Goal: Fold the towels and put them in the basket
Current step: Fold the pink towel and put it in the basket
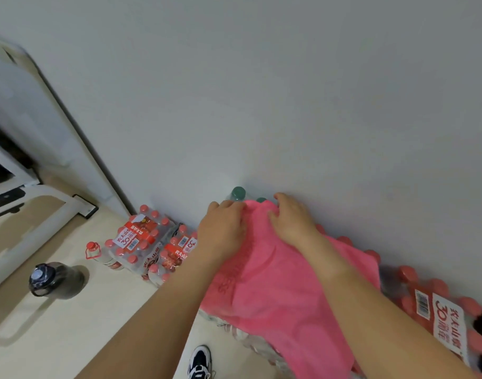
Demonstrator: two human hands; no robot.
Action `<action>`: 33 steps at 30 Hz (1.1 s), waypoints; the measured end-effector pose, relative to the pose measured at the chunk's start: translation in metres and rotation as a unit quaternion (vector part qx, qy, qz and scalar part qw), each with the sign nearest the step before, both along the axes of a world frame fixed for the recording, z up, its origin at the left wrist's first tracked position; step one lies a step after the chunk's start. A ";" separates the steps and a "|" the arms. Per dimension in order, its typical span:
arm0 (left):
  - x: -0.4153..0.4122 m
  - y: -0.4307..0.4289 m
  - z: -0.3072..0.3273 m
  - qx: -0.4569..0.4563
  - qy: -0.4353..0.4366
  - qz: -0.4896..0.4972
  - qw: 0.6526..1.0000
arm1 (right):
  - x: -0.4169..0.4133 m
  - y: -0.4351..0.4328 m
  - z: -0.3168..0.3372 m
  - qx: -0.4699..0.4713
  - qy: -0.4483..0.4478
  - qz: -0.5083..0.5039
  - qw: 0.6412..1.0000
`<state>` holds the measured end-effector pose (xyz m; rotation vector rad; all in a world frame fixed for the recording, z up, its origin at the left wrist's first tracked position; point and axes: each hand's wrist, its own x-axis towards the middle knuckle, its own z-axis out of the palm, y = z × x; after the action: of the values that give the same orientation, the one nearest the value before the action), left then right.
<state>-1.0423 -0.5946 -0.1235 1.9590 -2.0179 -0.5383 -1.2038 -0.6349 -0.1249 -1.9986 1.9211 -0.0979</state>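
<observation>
A pink towel (278,291) lies spread over stacked packs of bottled water against the white wall. My left hand (223,228) rests palm down on the towel's far left part, fingers curled at its far edge. My right hand (291,220) presses on the far edge beside it, fingers bent into the cloth. Both hands sit close together at the towel's far end. No basket is in view.
Shrink-wrapped packs of red-capped water bottles (141,242) stand on the floor at left, more (439,305) under and right of the towel. Two green caps (238,193) poke up behind the towel. A dark jug (53,280) and a single bottle (97,254) stand on the floor. My shoe (200,362) shows below.
</observation>
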 end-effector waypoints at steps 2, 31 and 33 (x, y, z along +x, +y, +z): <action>-0.005 -0.010 -0.004 0.006 -0.030 -0.005 1.000 | 0.005 -0.007 -0.007 -0.025 -0.009 -0.018 1.000; -0.023 0.037 0.064 0.056 0.580 0.074 0.810 | -0.010 0.060 0.072 -0.036 -0.516 -0.101 0.850; -0.025 0.038 0.065 0.032 0.562 0.068 0.823 | -0.011 0.062 0.072 -0.049 -0.505 -0.092 0.857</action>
<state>-1.0669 -0.5566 -0.0583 1.2231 -1.0758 -1.3245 -1.2146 -0.5730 -0.0528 -1.3178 1.3637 -1.0750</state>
